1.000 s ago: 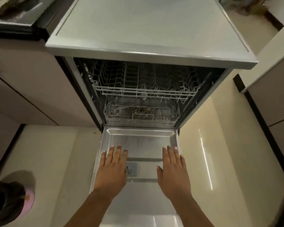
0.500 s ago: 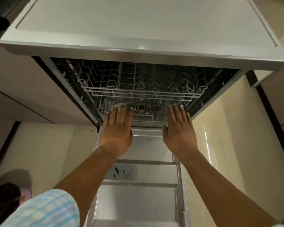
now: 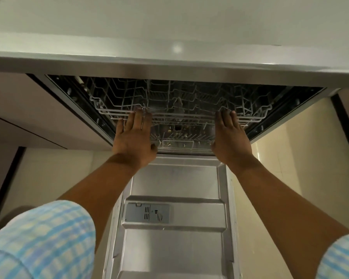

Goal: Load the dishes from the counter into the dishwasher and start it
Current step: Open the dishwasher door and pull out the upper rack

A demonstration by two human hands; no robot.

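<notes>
so background stuff: floor (image 3: 290,158) is pale cream glossy tile, showing on both sides, with a dark skirting strip (image 3: 345,117) running along the right edge. brownish cabinet fronts (image 3: 28,109) on the left, thin dark seam across them, and another dark vertical strip (image 3: 8,178) lower left. light blue and white checked sleeves (image 3: 40,242) fill the bottom corners

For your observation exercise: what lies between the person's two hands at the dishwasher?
In the head view, the upper rack's wire front edge spans between the left hand and right hand, with the lower rack below.
</notes>
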